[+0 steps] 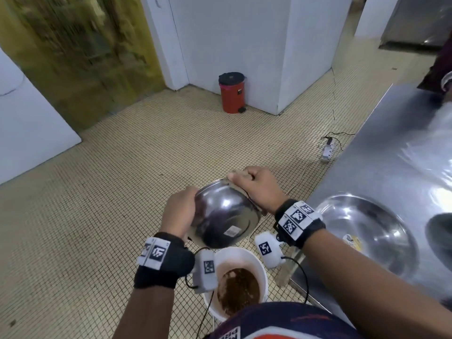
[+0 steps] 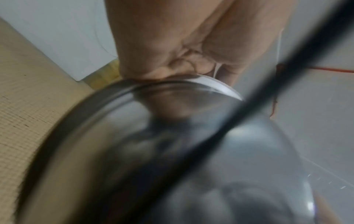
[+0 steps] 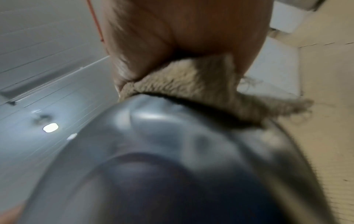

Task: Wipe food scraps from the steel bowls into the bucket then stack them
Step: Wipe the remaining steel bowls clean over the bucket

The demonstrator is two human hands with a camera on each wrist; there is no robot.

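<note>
I hold a steel bowl point(image 1: 223, 214) tipped over, its underside toward me, above a white bucket point(image 1: 263, 267) with brown scraps inside. My left hand point(image 1: 181, 211) grips the bowl's left rim point(image 2: 114, 91). At the far rim my right hand point(image 1: 254, 184) clutches a beige cloth point(image 3: 191, 81), pressed against the bowl's edge point(image 3: 172, 115). The bowl's inside is hidden. Another steel bowl point(image 1: 367, 231) sits upright on the steel counter point(image 1: 396, 148) to the right.
The bucket stands on the tiled floor point(image 1: 122, 167) against the counter's corner. A red pedal bin point(image 1: 232, 92) stands by the white wall. A power strip with a cable point(image 1: 327, 150) lies on the floor beside the counter. Another person is at the far right edge.
</note>
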